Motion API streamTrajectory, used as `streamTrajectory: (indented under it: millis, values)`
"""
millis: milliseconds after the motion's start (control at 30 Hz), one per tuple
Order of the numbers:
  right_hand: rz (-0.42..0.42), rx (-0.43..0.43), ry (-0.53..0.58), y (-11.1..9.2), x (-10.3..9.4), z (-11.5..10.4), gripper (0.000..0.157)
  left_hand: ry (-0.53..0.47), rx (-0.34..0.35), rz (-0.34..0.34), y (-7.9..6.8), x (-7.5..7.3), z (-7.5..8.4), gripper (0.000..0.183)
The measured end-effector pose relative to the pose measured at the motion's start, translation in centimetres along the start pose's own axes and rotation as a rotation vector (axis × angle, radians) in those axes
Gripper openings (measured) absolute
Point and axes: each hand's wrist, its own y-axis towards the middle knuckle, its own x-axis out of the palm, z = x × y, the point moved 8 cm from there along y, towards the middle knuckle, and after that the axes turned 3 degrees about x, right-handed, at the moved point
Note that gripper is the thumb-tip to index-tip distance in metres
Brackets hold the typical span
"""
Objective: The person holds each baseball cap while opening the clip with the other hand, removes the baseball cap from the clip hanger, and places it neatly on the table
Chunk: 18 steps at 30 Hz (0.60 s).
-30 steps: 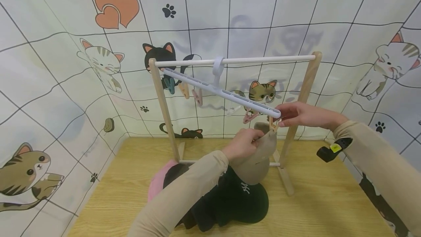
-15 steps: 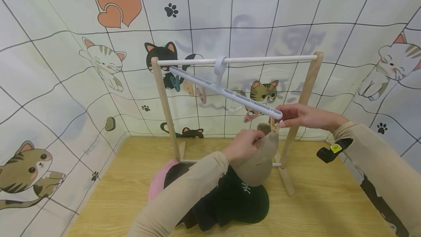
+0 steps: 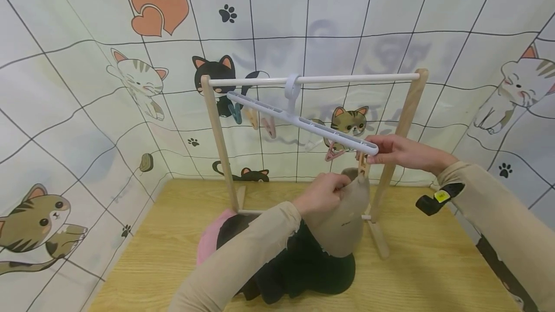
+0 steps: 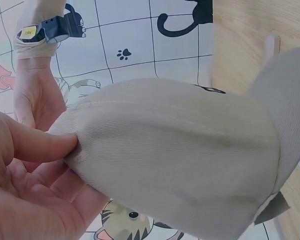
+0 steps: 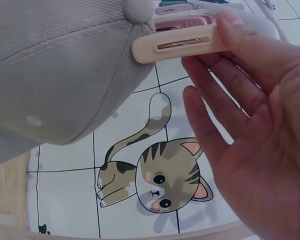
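Note:
My left hand [image 3: 322, 192] holds a beige baseball cap [image 3: 347, 227] by its crown, with the thumb [image 4: 50, 146] on the outside and the other fingers curled behind the fabric. The cap hangs tilted, its brim downward. At the near right end of the pale hanger [image 3: 321, 130], my right hand [image 3: 401, 152] pinches a cream-orange clip [image 3: 363, 165] between thumb and fingers. In the right wrist view the tip of the clip [image 5: 144, 50] sits against the crown beside the top button [image 5: 139, 11]. The cap's inside is mostly hidden.
The hanger hooks over the white bar [image 3: 355, 78] of a wooden rack. More clips dangle from it, such as a teal clip [image 3: 235, 113] and a pink clip [image 3: 269, 126]. A dark green cap [image 3: 331, 273] and a pink cap [image 3: 210, 237] lie on the wooden table [image 3: 143, 244].
The clip has gone from spread open at the cap's top to narrow and upright, gripping close to the button. The cap hangs slightly lower, and its brim now covers the green cap's logo.

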Motion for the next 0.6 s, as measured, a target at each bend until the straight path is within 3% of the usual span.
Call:
streamTrajectory:
  millis: [267, 467, 600]
  values:
    - [0.067, -0.032, -0.002, -0.3, -0.8, -0.5, 0.020, -0.068, -0.018, 0.000, -0.3, 0.3, 0.0, 0.018]
    - [0.041, 0.032, 0.039, -0.7, -0.9, 0.1, 0.045, -0.173, -0.049, 0.051, -1.1, -0.3, -0.4, 0.032]
    - [0.001, 0.072, 0.052, -0.8, -0.7, 0.5, 0.048, -0.185, -0.077, 0.074, -1.5, -0.7, -1.1, 0.027]
